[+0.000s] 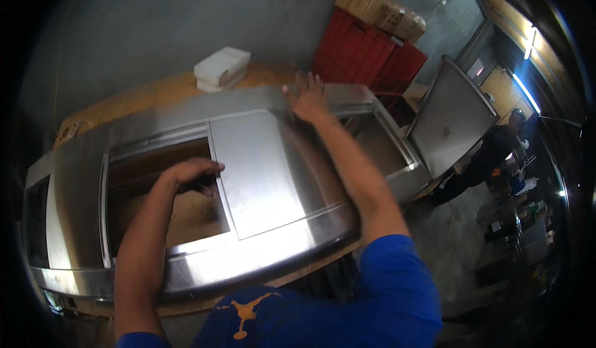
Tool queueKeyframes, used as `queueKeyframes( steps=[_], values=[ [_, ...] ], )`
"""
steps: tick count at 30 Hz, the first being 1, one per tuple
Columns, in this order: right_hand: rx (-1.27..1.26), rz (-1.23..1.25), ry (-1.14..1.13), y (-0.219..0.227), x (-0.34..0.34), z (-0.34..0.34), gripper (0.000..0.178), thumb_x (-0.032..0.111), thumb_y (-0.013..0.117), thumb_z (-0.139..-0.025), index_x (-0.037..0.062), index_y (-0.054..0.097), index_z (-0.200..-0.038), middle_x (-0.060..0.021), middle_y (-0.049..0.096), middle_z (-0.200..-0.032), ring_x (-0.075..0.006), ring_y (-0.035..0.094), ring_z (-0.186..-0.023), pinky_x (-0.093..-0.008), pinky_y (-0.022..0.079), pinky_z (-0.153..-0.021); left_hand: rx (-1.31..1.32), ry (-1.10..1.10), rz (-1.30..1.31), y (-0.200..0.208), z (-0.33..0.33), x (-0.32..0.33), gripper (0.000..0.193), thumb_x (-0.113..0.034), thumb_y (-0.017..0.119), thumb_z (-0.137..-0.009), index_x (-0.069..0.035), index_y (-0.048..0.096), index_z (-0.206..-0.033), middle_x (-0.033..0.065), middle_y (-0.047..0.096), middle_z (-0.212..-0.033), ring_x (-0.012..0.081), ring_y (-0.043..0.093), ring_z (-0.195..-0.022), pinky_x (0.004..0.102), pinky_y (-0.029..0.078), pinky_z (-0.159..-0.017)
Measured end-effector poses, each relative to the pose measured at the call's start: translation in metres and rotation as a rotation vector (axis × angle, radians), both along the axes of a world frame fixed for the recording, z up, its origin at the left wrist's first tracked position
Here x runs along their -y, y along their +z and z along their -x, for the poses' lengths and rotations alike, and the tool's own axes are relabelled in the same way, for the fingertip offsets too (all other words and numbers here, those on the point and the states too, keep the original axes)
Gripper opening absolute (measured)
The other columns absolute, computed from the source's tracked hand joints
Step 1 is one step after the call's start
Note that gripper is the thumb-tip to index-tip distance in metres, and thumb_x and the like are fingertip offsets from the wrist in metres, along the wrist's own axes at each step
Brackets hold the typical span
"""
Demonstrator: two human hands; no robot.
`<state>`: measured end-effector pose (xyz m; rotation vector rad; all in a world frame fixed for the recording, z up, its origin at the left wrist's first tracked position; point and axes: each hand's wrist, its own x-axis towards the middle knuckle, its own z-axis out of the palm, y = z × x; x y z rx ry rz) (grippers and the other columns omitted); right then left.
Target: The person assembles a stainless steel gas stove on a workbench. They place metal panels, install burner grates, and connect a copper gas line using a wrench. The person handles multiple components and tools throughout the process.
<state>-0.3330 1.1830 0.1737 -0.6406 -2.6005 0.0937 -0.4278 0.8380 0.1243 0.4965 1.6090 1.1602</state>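
Observation:
A long stainless steel cabinet (323,214) lies in front of me with several openings in its upper face. My left hand (195,173) is over the left rectangular opening (158,214), half curled, thumb and fingers apart. Its fingertips reach the edge of a smooth metal panel (254,177) beside the opening; whether they press on it I cannot tell. Flat on the cabinet's far edge is my right hand (307,98), its fingers spread. Another opening (379,140), with a metal frame, lies to the right of that arm.
Behind the cabinet, a white foam box (222,67) rests on a wooden board (133,101). Red crates (360,53) with cardboard boxes (382,14) on top stand farther back. A metal sheet (450,121) leans at the cabinet's right end. Beyond it, a person in dark clothes (484,162) stands.

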Motion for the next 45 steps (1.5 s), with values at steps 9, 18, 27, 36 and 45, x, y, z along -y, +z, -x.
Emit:
queueKeyframes(
  steps=[9, 18, 27, 36, 45],
  values=[
    [0.193, -0.171, 0.142, 0.022, 0.087, -0.177, 0.087, 0.067, 0.043, -0.094, 0.0078, 0.028, -0.156, -0.0252, 0.015, -0.162, -0.0418, 0.010, -0.151, -0.0556, 0.014, -0.120, -0.030, 0.002, 0.008, -0.012, 0.004, 0.000, 0.036, -0.042, 0.071, -0.088, -0.008, 0.059, -0.093, 0.0063, 0.062, -0.087, 0.0202, 0.068, -0.081, 0.0342, 0.061, -0.069],
    [0.357, 0.016, 0.164, 0.002, 0.133, -0.174, 0.103, 0.075, 0.049, -0.085, 0.0087, 0.019, -0.158, -0.0292, 0.011, -0.161, -0.0450, 0.006, -0.151, -0.0597, 0.011, -0.119, -0.008, -0.022, 0.013, -0.007, -0.001, 0.002, 0.052, -0.049, 0.068, -0.087, -0.007, 0.060, -0.116, 0.0105, 0.064, -0.102, 0.0249, 0.065, -0.095, 0.0414, 0.056, -0.081],
    [0.260, 0.127, 0.628, -0.041, 0.227, -0.154, 0.081, 0.066, 0.040, -0.093, 0.0123, 0.037, -0.153, -0.0234, 0.021, -0.161, -0.0383, 0.009, -0.152, -0.0582, 0.008, -0.121, -0.088, 0.012, -0.030, -0.009, -0.011, 0.003, 0.053, -0.052, 0.059, -0.095, -0.006, 0.060, -0.122, 0.0061, 0.066, -0.103, 0.0209, 0.062, -0.099, 0.0391, 0.049, -0.088],
    [-0.619, 0.282, -0.196, -0.137, 0.186, -0.395, 0.042, 0.030, 0.070, -0.083, 0.0054, 0.067, -0.117, -0.0205, 0.063, -0.120, -0.0374, 0.057, -0.117, -0.0465, 0.046, -0.101, -0.913, -0.043, 0.240, 0.002, 0.036, -0.004, 0.058, -0.055, 0.063, -0.092, -0.003, 0.062, -0.118, 0.0134, 0.068, -0.108, 0.0255, 0.066, -0.094, 0.0387, 0.052, -0.084],
    [-0.172, 0.943, -1.074, -0.395, 0.289, -0.646, 0.030, 0.023, 0.067, -0.083, 0.0028, 0.071, -0.105, -0.0210, 0.072, -0.099, -0.0347, 0.070, -0.097, -0.0416, 0.053, -0.085, -1.461, -0.648, -0.514, 0.032, -0.192, -0.009, 0.078, -0.051, 0.075, -0.079, -0.003, 0.053, -0.136, 0.0230, 0.049, -0.142, 0.0399, 0.043, -0.137, 0.0518, 0.032, -0.113]
  ],
)
